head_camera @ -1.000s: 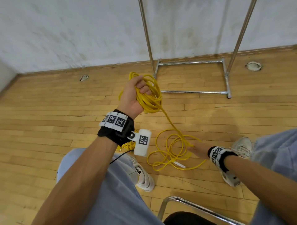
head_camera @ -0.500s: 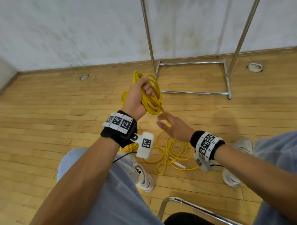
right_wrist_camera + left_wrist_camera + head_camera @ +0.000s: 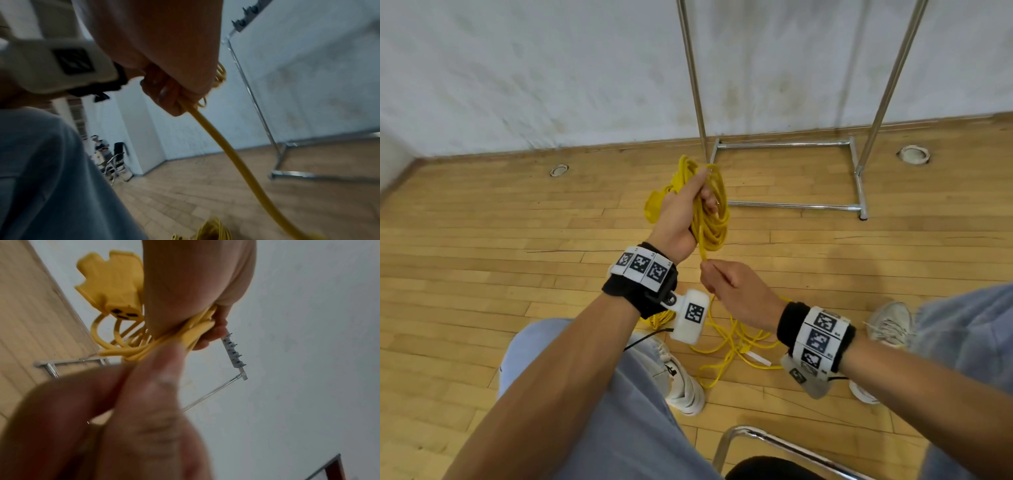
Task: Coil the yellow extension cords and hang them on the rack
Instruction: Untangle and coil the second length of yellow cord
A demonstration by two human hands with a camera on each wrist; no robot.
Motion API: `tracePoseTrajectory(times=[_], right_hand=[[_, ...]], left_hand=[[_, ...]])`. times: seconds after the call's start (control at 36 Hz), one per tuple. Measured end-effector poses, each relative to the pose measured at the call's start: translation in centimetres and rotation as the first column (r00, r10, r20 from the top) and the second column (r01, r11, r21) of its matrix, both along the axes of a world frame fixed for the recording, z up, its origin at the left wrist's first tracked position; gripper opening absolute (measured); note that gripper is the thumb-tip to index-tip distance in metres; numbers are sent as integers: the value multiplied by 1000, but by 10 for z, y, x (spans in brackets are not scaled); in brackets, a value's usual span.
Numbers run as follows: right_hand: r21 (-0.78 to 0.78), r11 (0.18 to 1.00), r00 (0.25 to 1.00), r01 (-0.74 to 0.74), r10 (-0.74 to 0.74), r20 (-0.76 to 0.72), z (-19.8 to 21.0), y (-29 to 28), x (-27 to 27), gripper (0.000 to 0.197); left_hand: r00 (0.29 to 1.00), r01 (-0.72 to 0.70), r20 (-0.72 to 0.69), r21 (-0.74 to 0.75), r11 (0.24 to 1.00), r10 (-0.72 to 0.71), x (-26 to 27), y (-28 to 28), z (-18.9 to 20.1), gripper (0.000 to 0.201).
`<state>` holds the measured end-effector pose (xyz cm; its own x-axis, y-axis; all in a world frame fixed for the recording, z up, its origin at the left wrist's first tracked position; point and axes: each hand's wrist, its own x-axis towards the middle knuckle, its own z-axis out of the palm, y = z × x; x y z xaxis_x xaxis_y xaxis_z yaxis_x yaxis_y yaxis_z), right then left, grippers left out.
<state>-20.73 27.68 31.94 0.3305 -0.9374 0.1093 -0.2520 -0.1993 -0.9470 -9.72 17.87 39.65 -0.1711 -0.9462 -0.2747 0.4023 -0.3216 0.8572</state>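
Observation:
My left hand (image 3: 698,195) is raised in front of me and grips a bundle of coiled yellow extension cord (image 3: 714,219). Beside its fingers (image 3: 213,332), the left wrist view shows the cord's yellow socket end (image 3: 111,288). Just below the coil, my right hand (image 3: 709,270) pinches the single strand (image 3: 226,154), which runs down to the floor. Loose cord loops (image 3: 736,349) lie on the wood floor between my feet. The chrome rack (image 3: 858,178) stands against the wall ahead, and its hook bar (image 3: 234,353) shows high up.
A chrome chair frame (image 3: 774,442) is right under me. My shoes (image 3: 681,377) (image 3: 887,325) flank the loose cord. Round floor outlets (image 3: 559,170) (image 3: 913,155) sit near the wall. Another yellow coil (image 3: 211,230) lies on the floor. A seated person (image 3: 100,146) is far off.
My right hand rose from the loose cord on the floor, passed open below the coil, and now pinches the strand under my left hand. The left hand tilted the coil slightly.

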Motion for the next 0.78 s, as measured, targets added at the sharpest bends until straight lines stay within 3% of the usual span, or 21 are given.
tracePoseTrajectory(times=[0.11, 0.19, 0.28, 0.39, 0.44, 0.53, 0.64, 0.78], right_hand=[[178, 981, 996, -81, 72, 56, -23, -9, -17, 66], [337, 938, 997, -78, 80, 6, -46, -16, -35, 81], [425, 905, 995, 13, 31, -97, -69, -20, -60, 80], [471, 852, 962, 229, -123, -245, -83, -31, -96, 78], [471, 838, 953, 276, -176, -246, -83, -37, -111, 71], [432, 856, 942, 284, -166, -291, -80, -43, -126, 71], [411, 884, 910, 221, -35, -413, -86, -41, -129, 78], [453, 863, 874, 223, 29, -485, -115, -29, -134, 85]], left_hand=[[991, 112, -78, 2, 994, -111, -7, 7, 4, 32], [966, 198, -173, 8, 980, -194, -6, 8, 7, 28], [923, 321, -216, -25, 947, -318, 2, 6, 10, 21], [840, 520, -143, -62, 852, -523, 12, 7, 8, 24], [806, 583, -104, -31, 812, -583, 16, 10, 4, 25], [784, 616, -131, 35, 787, -607, 23, 16, -7, 20], [784, 600, -224, 38, 799, -578, 36, 17, -16, 38], [787, 552, -316, -22, 834, -529, 51, 14, -12, 27]])
